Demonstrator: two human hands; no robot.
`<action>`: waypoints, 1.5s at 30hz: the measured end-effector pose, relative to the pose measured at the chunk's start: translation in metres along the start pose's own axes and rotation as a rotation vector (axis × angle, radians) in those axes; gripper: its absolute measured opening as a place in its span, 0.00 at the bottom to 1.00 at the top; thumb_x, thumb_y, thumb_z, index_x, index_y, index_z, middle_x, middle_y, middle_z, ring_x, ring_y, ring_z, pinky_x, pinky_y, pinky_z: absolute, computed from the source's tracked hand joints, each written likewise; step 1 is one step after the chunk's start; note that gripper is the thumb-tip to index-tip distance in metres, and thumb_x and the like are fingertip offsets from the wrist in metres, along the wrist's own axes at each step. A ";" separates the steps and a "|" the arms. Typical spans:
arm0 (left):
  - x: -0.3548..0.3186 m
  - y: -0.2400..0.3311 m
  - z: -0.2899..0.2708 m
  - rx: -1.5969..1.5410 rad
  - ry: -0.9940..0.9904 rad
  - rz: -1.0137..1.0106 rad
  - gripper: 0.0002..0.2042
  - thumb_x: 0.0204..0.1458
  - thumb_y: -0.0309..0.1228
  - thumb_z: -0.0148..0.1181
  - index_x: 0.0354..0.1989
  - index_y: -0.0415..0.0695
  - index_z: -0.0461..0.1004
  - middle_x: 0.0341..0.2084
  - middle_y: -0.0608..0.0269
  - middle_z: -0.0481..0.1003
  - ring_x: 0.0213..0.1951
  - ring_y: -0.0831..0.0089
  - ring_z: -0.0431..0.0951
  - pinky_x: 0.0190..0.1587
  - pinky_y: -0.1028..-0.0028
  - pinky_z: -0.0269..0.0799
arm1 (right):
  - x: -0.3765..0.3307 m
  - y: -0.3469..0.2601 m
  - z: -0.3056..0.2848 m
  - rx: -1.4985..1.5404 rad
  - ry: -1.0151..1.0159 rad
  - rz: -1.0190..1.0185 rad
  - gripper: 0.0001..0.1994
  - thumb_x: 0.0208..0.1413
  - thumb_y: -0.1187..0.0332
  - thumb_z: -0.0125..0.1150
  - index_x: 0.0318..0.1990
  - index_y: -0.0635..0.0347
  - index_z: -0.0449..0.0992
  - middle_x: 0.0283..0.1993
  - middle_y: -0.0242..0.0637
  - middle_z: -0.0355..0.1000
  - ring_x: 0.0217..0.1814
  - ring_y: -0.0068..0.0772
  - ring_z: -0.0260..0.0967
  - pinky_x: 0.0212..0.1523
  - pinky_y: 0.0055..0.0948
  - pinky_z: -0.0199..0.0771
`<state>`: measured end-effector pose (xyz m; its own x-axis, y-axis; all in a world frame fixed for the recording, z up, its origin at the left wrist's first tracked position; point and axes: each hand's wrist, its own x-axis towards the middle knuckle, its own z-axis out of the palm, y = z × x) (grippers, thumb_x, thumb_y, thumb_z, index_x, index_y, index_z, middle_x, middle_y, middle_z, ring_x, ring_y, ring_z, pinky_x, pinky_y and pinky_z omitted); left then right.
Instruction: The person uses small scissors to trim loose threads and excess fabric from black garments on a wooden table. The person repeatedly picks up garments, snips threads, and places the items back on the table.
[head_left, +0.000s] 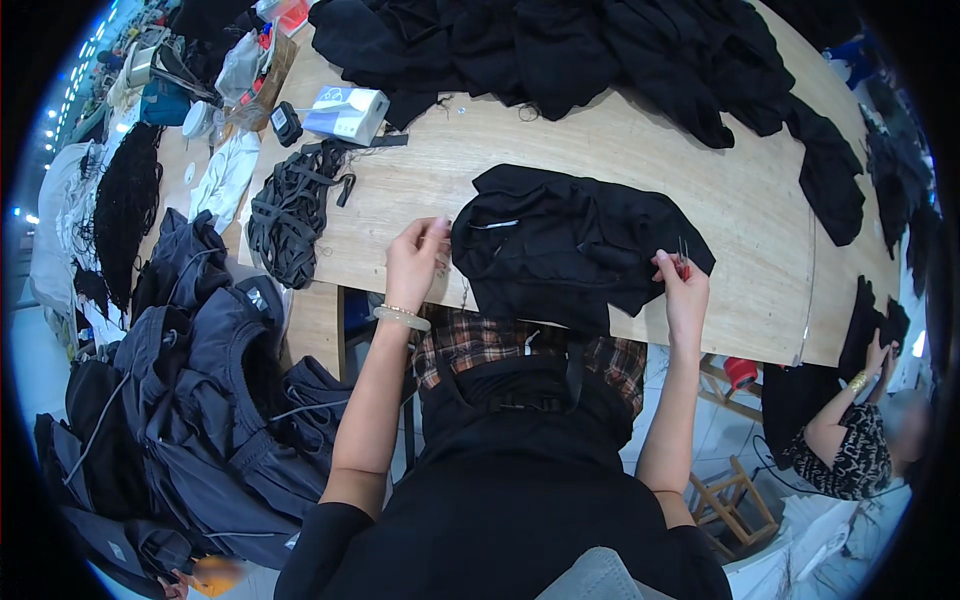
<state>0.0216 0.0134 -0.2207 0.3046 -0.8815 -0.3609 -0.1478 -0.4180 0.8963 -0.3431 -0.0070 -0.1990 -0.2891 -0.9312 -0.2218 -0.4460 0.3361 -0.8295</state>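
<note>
A black garment [570, 240] lies bunched on the wooden table [400, 180] in front of me, with a small white label strip [495, 225] showing near its left end. My left hand [415, 262] is beside the garment's left edge, a bracelet and a pale bangle [402, 317] at the wrist. Its thumb and fingers are pinched together; what lies between them is too small to make out. At the garment's right end, my right hand [686, 290] grips small thread snips [684, 260] with red on them, their two thin metal points upward.
Dark garments [560, 50] are heaped along the table's far side. A tangle of grey straps [290, 215] and a white-blue box [346, 114] lie at left. Dark blue clothes [220, 350] pile up at lower left. A person [845, 440] handles black cloth at right, near a wooden stool [735, 505].
</note>
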 end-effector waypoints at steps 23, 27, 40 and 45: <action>-0.007 -0.003 -0.046 -0.783 0.137 0.252 0.04 0.61 0.28 0.59 0.39 0.45 0.80 0.55 0.63 0.71 0.47 0.76 0.74 0.49 0.73 0.69 | -0.009 -0.001 0.000 0.291 -0.087 0.060 0.10 0.61 0.68 0.61 0.34 0.68 0.79 0.30 0.35 0.77 0.31 0.20 0.70 0.37 0.22 0.69; 0.005 -0.020 -0.073 -0.786 0.361 0.160 0.17 0.65 0.40 0.54 0.24 0.45 0.69 0.41 0.59 0.79 0.38 0.77 0.76 0.42 0.77 0.68 | -0.010 -0.005 0.014 0.330 -0.182 -0.005 0.09 0.61 0.69 0.61 0.34 0.68 0.80 0.30 0.34 0.77 0.31 0.20 0.71 0.37 0.22 0.70; 0.004 -0.031 -0.032 -0.544 -0.240 -0.185 0.16 0.68 0.35 0.45 0.55 0.38 0.72 0.40 0.65 0.80 0.38 0.79 0.80 0.41 0.77 0.75 | -0.004 -0.039 0.069 0.095 -0.118 -0.231 0.12 0.56 0.64 0.67 0.38 0.66 0.80 0.30 0.32 0.73 0.31 0.23 0.68 0.37 0.25 0.69; 0.002 -0.016 -0.024 -0.614 -0.158 -0.224 0.18 0.68 0.37 0.44 0.57 0.38 0.70 0.48 0.61 0.78 0.47 0.73 0.79 0.50 0.73 0.75 | -0.009 -0.073 0.088 -0.033 -0.050 -0.557 0.10 0.52 0.69 0.69 0.38 0.64 0.79 0.35 0.35 0.71 0.34 0.29 0.73 0.37 0.25 0.72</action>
<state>0.0477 0.0233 -0.2295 0.1176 -0.8290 -0.5467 0.4791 -0.4348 0.7625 -0.2335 -0.0359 -0.1811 0.0379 -0.9747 0.2203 -0.5460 -0.2048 -0.8123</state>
